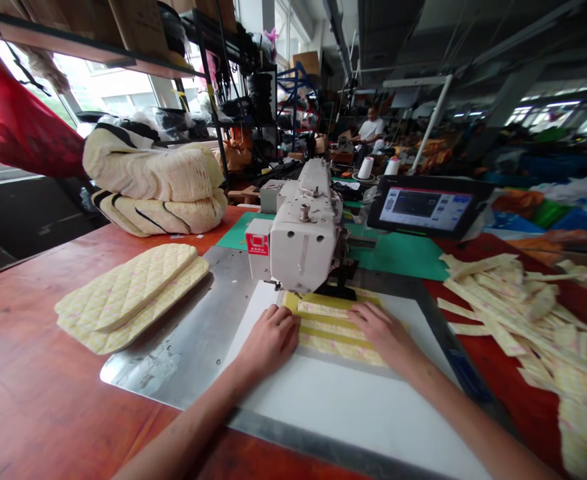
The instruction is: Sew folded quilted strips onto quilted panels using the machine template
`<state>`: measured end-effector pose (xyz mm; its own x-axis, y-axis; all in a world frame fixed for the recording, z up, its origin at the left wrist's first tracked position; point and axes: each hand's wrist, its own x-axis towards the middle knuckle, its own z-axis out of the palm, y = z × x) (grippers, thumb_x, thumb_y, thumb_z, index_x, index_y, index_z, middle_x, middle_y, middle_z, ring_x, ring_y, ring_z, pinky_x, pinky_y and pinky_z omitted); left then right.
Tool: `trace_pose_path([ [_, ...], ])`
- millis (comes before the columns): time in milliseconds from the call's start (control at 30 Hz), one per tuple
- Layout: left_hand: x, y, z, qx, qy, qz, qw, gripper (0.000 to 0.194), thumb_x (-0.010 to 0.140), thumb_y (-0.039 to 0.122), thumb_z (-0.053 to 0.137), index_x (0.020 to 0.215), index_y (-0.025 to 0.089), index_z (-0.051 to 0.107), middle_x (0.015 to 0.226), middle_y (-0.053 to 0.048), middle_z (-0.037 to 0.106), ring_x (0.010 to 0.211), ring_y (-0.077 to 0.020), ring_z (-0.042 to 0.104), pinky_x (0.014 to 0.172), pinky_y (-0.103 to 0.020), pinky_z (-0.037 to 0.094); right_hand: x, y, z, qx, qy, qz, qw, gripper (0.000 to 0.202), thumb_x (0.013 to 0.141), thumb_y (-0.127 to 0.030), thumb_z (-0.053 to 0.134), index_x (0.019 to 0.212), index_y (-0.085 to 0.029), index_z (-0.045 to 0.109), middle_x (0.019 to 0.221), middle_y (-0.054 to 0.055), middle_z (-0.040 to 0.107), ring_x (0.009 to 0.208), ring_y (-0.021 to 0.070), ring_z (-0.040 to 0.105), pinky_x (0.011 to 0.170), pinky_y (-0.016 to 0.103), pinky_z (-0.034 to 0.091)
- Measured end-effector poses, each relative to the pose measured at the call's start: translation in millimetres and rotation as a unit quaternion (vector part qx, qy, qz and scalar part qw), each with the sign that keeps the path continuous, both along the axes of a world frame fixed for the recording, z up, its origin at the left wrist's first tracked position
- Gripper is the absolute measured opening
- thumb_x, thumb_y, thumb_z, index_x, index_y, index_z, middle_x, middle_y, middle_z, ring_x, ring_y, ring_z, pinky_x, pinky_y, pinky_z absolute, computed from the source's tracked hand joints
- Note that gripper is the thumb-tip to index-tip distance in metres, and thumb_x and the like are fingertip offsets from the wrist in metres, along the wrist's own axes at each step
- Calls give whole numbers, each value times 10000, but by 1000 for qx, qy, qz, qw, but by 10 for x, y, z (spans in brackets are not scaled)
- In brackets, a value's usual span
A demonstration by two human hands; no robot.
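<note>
A pale yellow patterned fabric strip (324, 309) lies across a yellow-green slotted template (318, 321) under the head of a white sewing machine (303, 240). My left hand (273, 333) rests at the strip's left end with its fingers bent and pressed together; their tips are partly hidden. At the other end, my right hand (381, 328) pinches or presses the strip with its fingertips. Quilted yellow fabric shows in the template's slots below the strip. Beneath everything is a white sheet (343, 407) on the metal plate (163, 367).
Quilted yellow pads (128, 297) lie stacked at left, with thick fabric bundles (156, 180) behind. Loose fabric strips (538, 320) are heaped at right. A control screen (426, 205) and thread cones (366, 168) stand behind the machine. Another person (371, 129) sits far back.
</note>
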<state>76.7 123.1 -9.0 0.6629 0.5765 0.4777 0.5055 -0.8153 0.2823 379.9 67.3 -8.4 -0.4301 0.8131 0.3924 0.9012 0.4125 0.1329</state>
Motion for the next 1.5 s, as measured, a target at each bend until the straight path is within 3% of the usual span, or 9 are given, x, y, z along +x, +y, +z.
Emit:
trace_pose_path([
  [167,-155,75,20,43,11,41,998,171,1005,183,496,949,185,658,887,-77,655,836,-225,608,790,-397,522,-284,78,18,36,-37,0,999,466,803,101,539,1154,-182,656,1056,94,707,932,270,678,762,393,579],
  [300,-185,-37,79,60,-14,5,998,184,1006,137,479,1040,179,654,857,-63,671,801,-211,625,743,-363,530,-522,128,62,40,-28,5,999,417,769,108,600,1080,-162,663,1012,87,706,860,266,682,722,392,576],
  [500,-45,-189,240,3,-77,-43,996,293,998,97,502,1257,187,605,1191,-114,683,1094,-228,660,934,-370,575,-731,111,146,70,40,51,995,334,857,77,555,1083,-145,659,1025,119,714,903,269,693,766,383,585],
  [633,56,-162,284,-26,-107,-50,993,413,998,101,532,1399,202,517,1352,-130,633,1238,-236,623,1050,-394,543,-881,78,293,70,163,123,976,282,965,-11,494,1131,-181,648,1076,109,707,1014,263,676,893,402,568],
  [733,89,-161,284,-41,-162,-41,985,311,1003,172,588,1312,203,576,1198,-106,702,1099,-221,681,950,-359,577,-975,67,378,46,316,145,936,244,988,-55,507,1090,-223,650,1009,59,715,986,215,689,890,346,559],
  [867,65,-184,276,-93,-241,-2,966,167,1010,245,611,1167,211,655,1046,-58,754,928,-179,720,849,-296,573,-1106,118,347,-31,505,87,858,48,925,-232,707,972,-233,698,896,25,748,818,192,720,770,296,572],
  [1000,11,-186,239,-203,-319,29,925,147,995,302,633,1048,181,695,908,-45,753,819,-161,716,780,-259,571,-1226,212,219,-143,637,46,756,235,813,-429,816,865,-212,741,825,40,759,766,208,722,706,296,574],
  [1100,-14,-169,206,-250,-343,27,905,186,978,341,653,990,166,717,877,-54,728,813,-166,690,759,-258,566,-1259,243,159,-191,678,41,709,288,770,-471,835,845,-205,753,828,49,768,778,213,723,727,307,575],
  [1500,13,-178,214,-302,-404,-21,863,155,948,318,687,941,165,661,879,-40,676,821,-142,652,784,-240,550,-1254,201,196,-237,720,88,646,175,808,-368,805,866,-222,727,853,15,737,806,173,689,775,284,556],
])
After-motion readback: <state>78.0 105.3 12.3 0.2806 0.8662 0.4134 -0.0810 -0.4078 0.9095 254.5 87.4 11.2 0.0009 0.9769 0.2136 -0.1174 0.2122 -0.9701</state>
